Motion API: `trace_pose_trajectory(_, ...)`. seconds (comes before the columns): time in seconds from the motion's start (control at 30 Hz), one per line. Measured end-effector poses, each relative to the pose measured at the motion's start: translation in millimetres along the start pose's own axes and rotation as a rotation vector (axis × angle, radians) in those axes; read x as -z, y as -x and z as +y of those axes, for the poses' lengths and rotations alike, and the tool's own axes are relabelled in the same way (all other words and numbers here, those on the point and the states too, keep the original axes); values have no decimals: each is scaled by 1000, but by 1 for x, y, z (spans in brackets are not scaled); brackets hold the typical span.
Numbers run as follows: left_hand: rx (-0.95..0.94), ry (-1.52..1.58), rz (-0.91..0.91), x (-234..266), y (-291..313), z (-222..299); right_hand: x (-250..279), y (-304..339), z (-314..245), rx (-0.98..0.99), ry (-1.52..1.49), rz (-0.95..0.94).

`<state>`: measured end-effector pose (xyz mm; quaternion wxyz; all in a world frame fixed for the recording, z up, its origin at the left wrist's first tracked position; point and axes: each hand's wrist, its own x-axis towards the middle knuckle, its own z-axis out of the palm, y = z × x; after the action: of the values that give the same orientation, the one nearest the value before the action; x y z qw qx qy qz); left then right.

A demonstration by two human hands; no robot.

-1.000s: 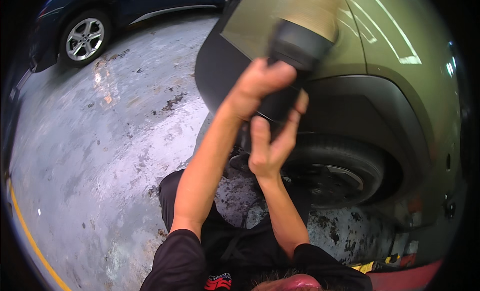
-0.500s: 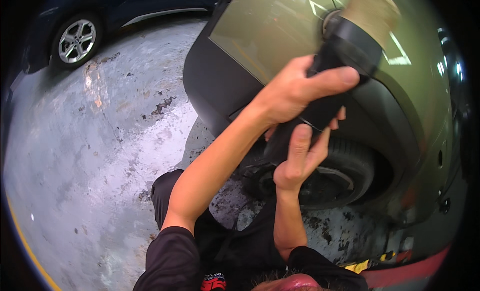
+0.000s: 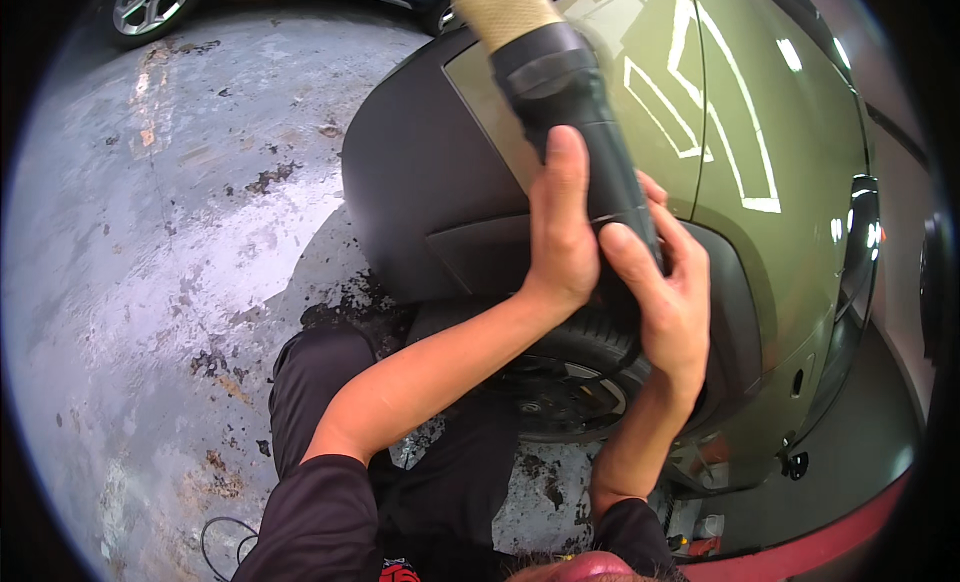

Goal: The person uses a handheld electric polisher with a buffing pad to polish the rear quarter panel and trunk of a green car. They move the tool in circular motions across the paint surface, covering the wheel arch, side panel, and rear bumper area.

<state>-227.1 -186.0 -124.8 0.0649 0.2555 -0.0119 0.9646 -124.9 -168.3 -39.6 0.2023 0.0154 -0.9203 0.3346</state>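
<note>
Both my hands grip a long black cylindrical power tool held up in front of an olive-green car. A tan, textured cover wraps the tool's far end. My left hand is closed around the middle of the body, thumb pointing up along it. Lower down and to the right, my right hand is wrapped around the tool's near end. Behind the tool lies the car's dark grey bumper. What the tool's working face looks like, and whether it touches the paint, I cannot tell.
Under the wheel arch, close to my arms, is a car wheel. A dark car's wheel shows at the far left. Black cable loops on the worn grey floor. A red strip runs at the lower right.
The tool has swung left across the bodywork, from leaning right to leaning left. My left hand moved left and my right hand moved right. My view has shifted too.
</note>
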Motion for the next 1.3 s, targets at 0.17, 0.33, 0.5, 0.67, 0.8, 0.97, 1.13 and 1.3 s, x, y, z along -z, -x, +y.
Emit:
trace_pose_trajectory(0.17, -122, 80, -127, -92, -47, -7, 56, -8, -32, 0, -27, 222)
trace_pose_trajectory(0.33, -195, -26, -147, -136, -93, -1, 80, -46, -63, 64, -68, 290)
trace_pose_trajectory(0.5, -183, 7, -108, -113, -90, 5, 66, -50, -62, 32, -17, 198)
trace_pose_trajectory(0.67, -235, 100, -57, -69, -66, 14, 30, -37, -41, -3, 27, 125)
trace_pose_trajectory(0.8, -147, 127, -33, -39, -49, 18, 6, -27, -32, -40, 47, 109)
trace_pose_trajectory(0.97, -122, 155, 48, -9, -34, 25, -25, -25, -22, -69, 83, 70)
trace_pose_trajectory(1.13, -156, 77, 148, 13, -29, 24, -40, -27, -16, -120, 92, 19)
trace_pose_trajectory(1.3, -175, 86, 207, 23, -25, 24, -46, -29, -14, -172, 87, -15)
